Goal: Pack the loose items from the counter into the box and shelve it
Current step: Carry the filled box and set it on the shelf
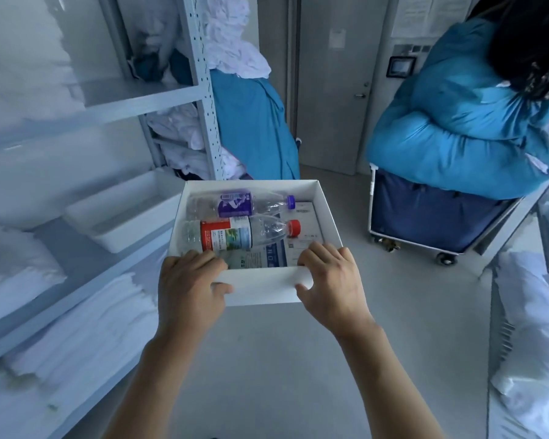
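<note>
Left hand (189, 285) and right hand (328, 280) are clamping the white box's (260, 286) near wall, mid-air at six o'clock. Inside, two bottles (235, 236) are lying loose; tilting could roll them out.

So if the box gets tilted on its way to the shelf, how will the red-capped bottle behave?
The red-capped bottle lies on its side, so it would likely roll. It looks clear, perhaps empty and light. The purple-capped bottle beside it and the white box walls should contain it.

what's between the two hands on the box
In the head view, only the bare white near wall of the box lies between the left hand and the right hand; both grip it.
</note>
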Demonstrator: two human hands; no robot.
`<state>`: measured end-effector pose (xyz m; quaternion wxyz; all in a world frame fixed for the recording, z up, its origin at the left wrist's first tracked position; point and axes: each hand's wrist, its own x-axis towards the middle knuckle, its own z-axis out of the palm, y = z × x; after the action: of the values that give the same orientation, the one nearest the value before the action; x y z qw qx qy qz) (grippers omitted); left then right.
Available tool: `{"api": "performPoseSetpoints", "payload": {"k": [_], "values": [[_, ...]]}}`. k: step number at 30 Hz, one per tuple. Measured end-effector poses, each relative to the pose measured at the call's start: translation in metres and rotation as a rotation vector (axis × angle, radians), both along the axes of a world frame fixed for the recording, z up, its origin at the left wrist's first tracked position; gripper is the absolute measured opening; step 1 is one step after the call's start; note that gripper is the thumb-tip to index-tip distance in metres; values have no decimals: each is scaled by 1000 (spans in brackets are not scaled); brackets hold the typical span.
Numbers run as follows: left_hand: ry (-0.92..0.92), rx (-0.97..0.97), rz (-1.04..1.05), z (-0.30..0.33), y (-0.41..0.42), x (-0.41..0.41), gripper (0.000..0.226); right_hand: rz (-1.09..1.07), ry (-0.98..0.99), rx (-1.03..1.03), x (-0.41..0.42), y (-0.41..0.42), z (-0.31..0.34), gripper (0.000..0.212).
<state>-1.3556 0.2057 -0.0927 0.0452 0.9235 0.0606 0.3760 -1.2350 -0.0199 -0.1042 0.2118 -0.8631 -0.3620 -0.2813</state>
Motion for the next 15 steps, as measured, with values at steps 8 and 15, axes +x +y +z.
{"api": "performPoseSetpoints", "payload": {"k": [8,15], "values": [[6,-20,-55,-10,9,52,43,-72,3,-27,32,2,-4,46],[1,-59,-196,-17,37,116,45,-164,-11,-41,70,18,-5,48]]}}
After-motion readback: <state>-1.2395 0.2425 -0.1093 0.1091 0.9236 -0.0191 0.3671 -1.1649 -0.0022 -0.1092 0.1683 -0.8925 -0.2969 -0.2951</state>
